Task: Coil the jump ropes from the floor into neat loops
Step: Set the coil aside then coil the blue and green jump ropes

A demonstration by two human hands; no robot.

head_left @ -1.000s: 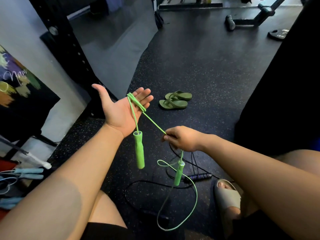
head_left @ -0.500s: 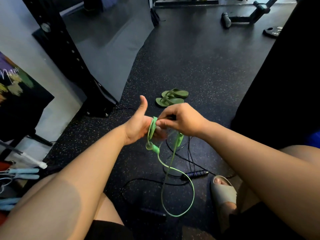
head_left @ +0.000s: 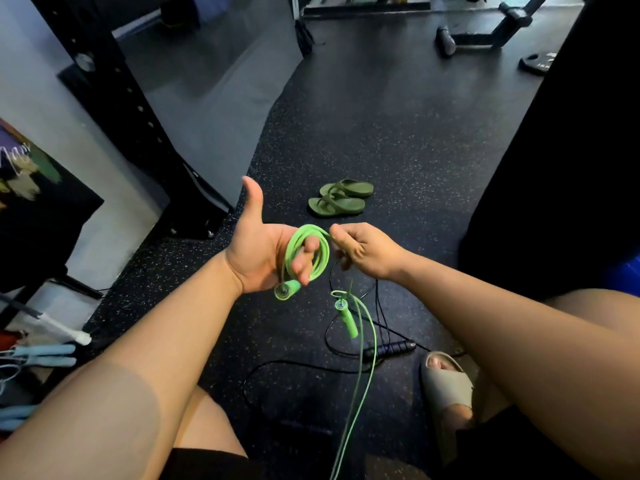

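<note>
The left hand [head_left: 258, 251] is raised palm-up with its thumb pointing away, and its bent fingers [head_left: 304, 271] pass through several turns of the green jump rope [head_left: 306, 230], so the hand works as a spool that gives each turn the same size. One green handle [head_left: 290, 292] hangs at the heel of that palm, probably placed there as the anchored start of the coil so the turns cannot slide off. The right hand [head_left: 369, 251], just beside the coil, pinches the cord between thumb and fingertips where it leaves the topmost turn, a grip that looks chosen to feed the rope under light tension. Below it the uncoiled length [head_left: 362, 382] drops toward the person's lap, and the second green handle [head_left: 348, 320] dangles free in the air, so a fair part of this rope is, by my reading, not yet wound. A black jump rope [head_left: 396, 348] with a dark handle lies in loose curves on the speckled floor [head_left: 381, 133] under the hands, untouched and seemingly next in line. A pair of green flip-flops [head_left: 341, 201] sits farther out, well apart from the ropes.
</note>
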